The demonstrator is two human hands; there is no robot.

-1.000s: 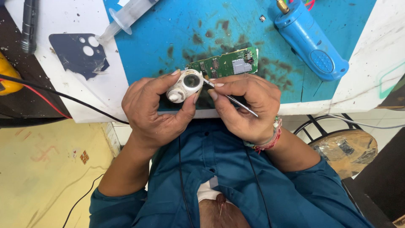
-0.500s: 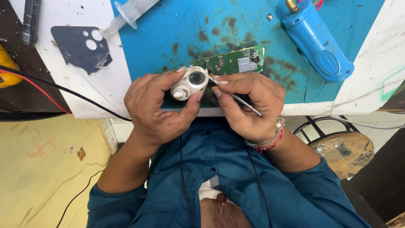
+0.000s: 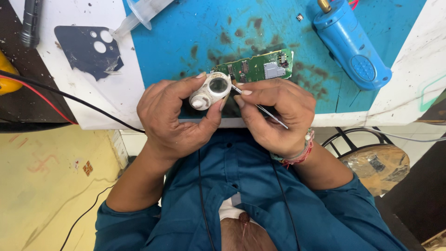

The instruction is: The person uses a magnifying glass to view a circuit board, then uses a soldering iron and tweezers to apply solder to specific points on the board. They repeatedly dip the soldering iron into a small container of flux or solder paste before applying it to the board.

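The left hand holds a small white loupe-like part in a closed grip, above the near edge of the worktop. The right hand pinches thin metal tweezers, their tip touching the white part. A green circuit board lies just behind on the blue mat.

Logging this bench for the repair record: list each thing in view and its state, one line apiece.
left hand: gripping the white loupe
white loupe: held up, lens facing the camera
right hand: pinching the thin metal tool
thin metal tool: tip at the loupe's edge
green circuit board: bare, flat on the blue mat
blue tool: lying on the mat, untouched
syringe: lying on its side
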